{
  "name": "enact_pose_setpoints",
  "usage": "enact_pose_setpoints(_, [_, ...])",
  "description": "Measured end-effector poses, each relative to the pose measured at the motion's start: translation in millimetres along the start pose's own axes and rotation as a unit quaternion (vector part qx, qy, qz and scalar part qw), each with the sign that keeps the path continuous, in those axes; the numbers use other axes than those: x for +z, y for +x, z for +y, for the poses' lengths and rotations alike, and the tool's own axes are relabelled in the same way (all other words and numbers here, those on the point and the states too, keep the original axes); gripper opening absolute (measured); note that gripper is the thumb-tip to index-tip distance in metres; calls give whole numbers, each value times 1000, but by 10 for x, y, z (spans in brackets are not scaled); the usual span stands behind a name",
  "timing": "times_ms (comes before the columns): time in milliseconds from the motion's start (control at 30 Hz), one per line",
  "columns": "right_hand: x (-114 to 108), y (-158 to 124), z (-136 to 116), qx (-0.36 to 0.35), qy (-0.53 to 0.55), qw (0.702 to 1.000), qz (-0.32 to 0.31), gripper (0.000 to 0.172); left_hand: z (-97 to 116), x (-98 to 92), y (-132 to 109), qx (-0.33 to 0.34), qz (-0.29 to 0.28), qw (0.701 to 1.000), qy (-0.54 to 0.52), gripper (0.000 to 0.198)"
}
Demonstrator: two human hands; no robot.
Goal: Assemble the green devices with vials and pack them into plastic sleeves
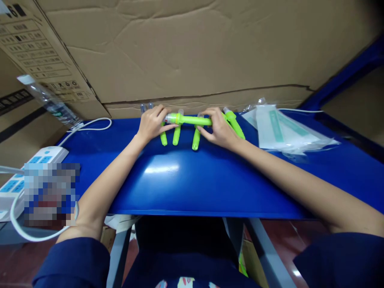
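A bright green tube-shaped stick (195, 120) with a clear end lies crosswise between my two hands, near the back of the blue table. My left hand (151, 123) is closed around its clear end, thumb toward me. At the plain end, my right hand (222, 129) grips it between thumb and fingers. Beneath and behind it are several similar green sticks, among them one in the middle (177, 134), one near my right thumb (196, 140) and one beyond my right hand (236, 125). Clear tips (146, 107) show behind my left hand.
A large cardboard sheet (186, 52) stands along the back of the blue table (180, 180). Clear plastic bags (288, 130) lie at right. On the left are a tilted plastic bottle (54, 102), a white power strip (51, 154) and a white cable (102, 119). One patch is pixelated.
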State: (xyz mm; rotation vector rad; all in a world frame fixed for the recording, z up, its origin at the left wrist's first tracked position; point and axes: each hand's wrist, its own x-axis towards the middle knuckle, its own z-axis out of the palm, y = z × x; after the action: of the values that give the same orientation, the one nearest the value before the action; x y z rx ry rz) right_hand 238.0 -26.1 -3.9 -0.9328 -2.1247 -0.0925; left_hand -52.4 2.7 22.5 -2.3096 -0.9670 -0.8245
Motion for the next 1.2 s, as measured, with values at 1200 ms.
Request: enact_pose_setpoints(1200, [-105, -319, -352, 123, 53, 990, 42, 64, 303, -52, -150, 5, 29, 999, -41, 78])
